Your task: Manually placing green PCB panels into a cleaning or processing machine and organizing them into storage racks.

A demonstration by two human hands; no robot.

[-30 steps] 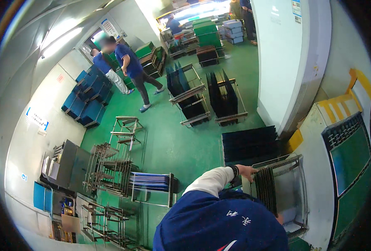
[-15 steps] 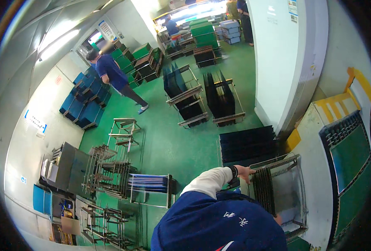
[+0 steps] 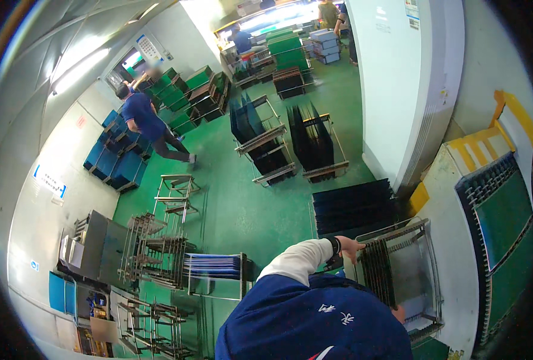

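My left hand (image 3: 350, 248), below a white sleeve and a dark wristband, is at the far left end of a row of thin dark panels (image 3: 378, 275). Its fingers appear closed on the panels' edge. These panels stand side by side in a metal rack (image 3: 436, 273) with toothed bars. At the panels' near end, only a small part of my right hand (image 3: 399, 314) shows. My blue-clad torso hides the rest of it, fingers included. Right of the panels, a grey surface shows through the rack's frame.
Black panels (image 3: 353, 207) stand just beyond the rack. Two loaded racks (image 3: 265, 138) are further off. Metal rack frames (image 3: 158, 252) and a rack of blue panels (image 3: 215, 266) stand left. A person in blue (image 3: 143, 117) is at the far left. A white pillar (image 3: 392, 90) rises ahead.
The person in blue at the far left has taken a step, legs now apart. My view has shifted slightly. Both my hands keep their places at the dark panels.
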